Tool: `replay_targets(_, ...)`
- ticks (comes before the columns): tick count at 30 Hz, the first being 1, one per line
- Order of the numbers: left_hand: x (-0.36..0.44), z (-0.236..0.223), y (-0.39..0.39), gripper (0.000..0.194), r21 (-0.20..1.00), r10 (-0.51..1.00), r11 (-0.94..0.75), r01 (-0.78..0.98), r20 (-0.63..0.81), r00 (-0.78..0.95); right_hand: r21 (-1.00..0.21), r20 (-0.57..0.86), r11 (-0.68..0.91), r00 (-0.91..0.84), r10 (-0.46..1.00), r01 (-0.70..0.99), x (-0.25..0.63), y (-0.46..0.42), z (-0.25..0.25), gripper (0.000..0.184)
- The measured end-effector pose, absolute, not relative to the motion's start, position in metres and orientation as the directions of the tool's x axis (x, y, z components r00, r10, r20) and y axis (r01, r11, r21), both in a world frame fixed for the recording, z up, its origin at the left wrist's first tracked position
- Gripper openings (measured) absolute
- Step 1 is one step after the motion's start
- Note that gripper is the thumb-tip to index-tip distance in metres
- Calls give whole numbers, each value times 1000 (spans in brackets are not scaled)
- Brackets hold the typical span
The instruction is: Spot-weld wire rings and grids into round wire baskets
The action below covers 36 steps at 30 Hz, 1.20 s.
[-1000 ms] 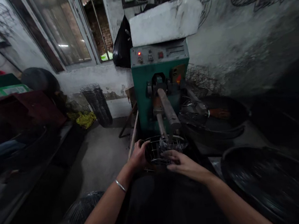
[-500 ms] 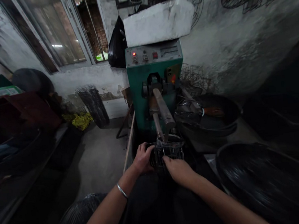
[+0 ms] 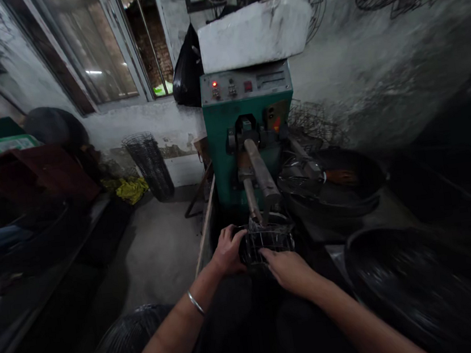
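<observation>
Two bare hands closed on one small wire basket (image 3: 267, 240), held low at the near end of the machine's bench. Left hand (image 3: 227, 252) wrapped round the basket's left rim, fingers curled over the wire, a thin bangle (image 3: 196, 303) on that wrist. Right hand (image 3: 289, 270) laid on the near right side of the basket, fingertips pressing the wire from below the rim; full wrap of those fingers hidden, so only contact sure, not a tight clamp. Basket lying crosswise between the two hands, long axis running left to right, open mesh turned toward the camera. Directly beyond it, and just above its far rim, the tips of two metal arms (image 3: 261, 176) sloping down from the machine toward the hands; basket's far edge touching or just under those tips, hard to tell which in the dim light. Both hands about equally near the arm tips, left a shade closer to the thinner one. Further back, green machine (image 3: 250, 123) with a grey control panel and a lit red lamp, white block (image 3: 254, 31) on top. Dark round pans to the right, one large at the near right, another by the machine. Roll of wire mesh (image 3: 150, 164) standing on the floor by the far wall, window (image 3: 94, 45) above it
</observation>
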<state>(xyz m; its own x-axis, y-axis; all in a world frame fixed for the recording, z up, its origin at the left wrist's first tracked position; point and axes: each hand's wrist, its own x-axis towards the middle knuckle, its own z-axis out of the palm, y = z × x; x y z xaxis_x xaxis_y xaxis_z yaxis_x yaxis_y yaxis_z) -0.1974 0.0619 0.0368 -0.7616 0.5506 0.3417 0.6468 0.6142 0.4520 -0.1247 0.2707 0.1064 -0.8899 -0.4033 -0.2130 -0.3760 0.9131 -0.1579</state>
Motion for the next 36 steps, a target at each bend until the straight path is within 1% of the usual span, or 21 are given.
replay_targets(3,-200,36,65,116,458,553,601,655,354,-754,-188,-207,911,-892,-402,-367,-126,274,106,37)
replay_targets(8,-206,33,76,117,450,525,589,671,418,-741,-132,-215,928,-904,-369,-347,-131,278,110,39)
replay_targets(12,-211,30,83,117,478,515,582,658,410,-753,-103,-225,934,-907,-356,-341,-135,282,111,39)
replay_targets(15,-212,27,84,117,485,520,576,658,404,-753,-109,-216,931,-906,-363,-347,-138,285,110,37)
replay_targets(23,-214,29,83,113,518,527,545,660,400,-750,-198,-189,930,-919,-347,-310,-133,282,122,35)
replay_targets(26,-223,30,86,116,517,514,576,633,372,-773,-276,-116,929,-951,-285,-245,-125,283,123,33)
replay_targets(29,-235,32,90,121,510,492,625,591,330,-805,-314,2,930,-979,-203,-193,-119,290,115,35)
replay_targets(31,-240,32,92,122,509,481,638,577,321,-816,-333,48,923,-981,-190,-195,-115,297,109,37)
replay_targets(32,-242,33,92,122,513,476,639,573,322,-819,-342,46,920,-982,-186,-190,-113,300,106,38)
replay_targets(36,-243,34,93,116,526,467,605,598,374,-801,-371,-49,922,-989,-136,-109,-104,310,100,37)
